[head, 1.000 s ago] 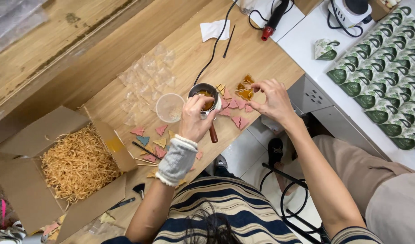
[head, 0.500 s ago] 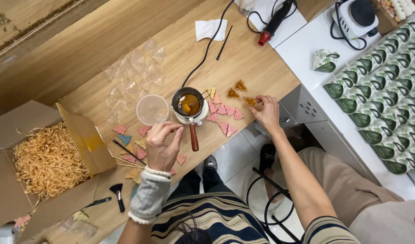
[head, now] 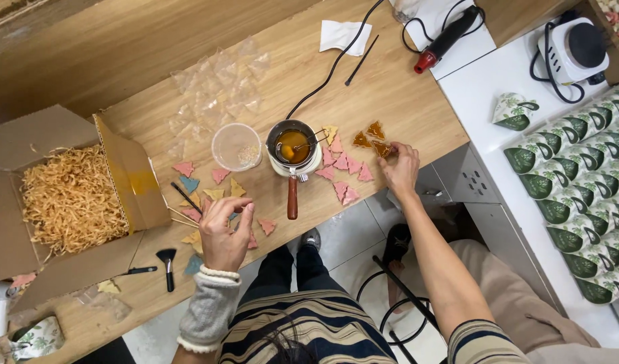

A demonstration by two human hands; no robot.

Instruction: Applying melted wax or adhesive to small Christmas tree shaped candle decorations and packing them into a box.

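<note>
Surface (head: 390, 94): a long wooden top, crowded from end to end, with a white counter of green-patterned packets beside it.
Cardboard box (head: 60, 195): stands open at the far left, full of straw-like shredded filler; one flap leans toward the small pieces.
Melting pot (head: 294, 146): sits mid-surface on a white warmer, amber liquid inside, its wooden handle (head: 292, 197) pointing at the person and nearly reaching the edge.
Plastic cup (head: 236, 146): clear, just left of the pot.
Triangular pieces (head: 343, 176): pink, yellow and blue ones lie scattered left and right of the pot; two amber-coated ones lie just above the right hand.
Right hand (head: 398, 170): arm stretched forward, fingers curled down at the surface edge; the fingertips appear to pinch an amber piece (head: 383, 149).
Left hand (head: 225, 229): wrist in a grey knitted cuff, fingers bent and gathered over the coloured pieces near the front edge; I cannot tell whether it grips one.
Risk: a forearm moving between the two piles could knock the jutting handle and tip hot liquid over the surface; wet coated pieces could smear or stick to the fingers.
</note>
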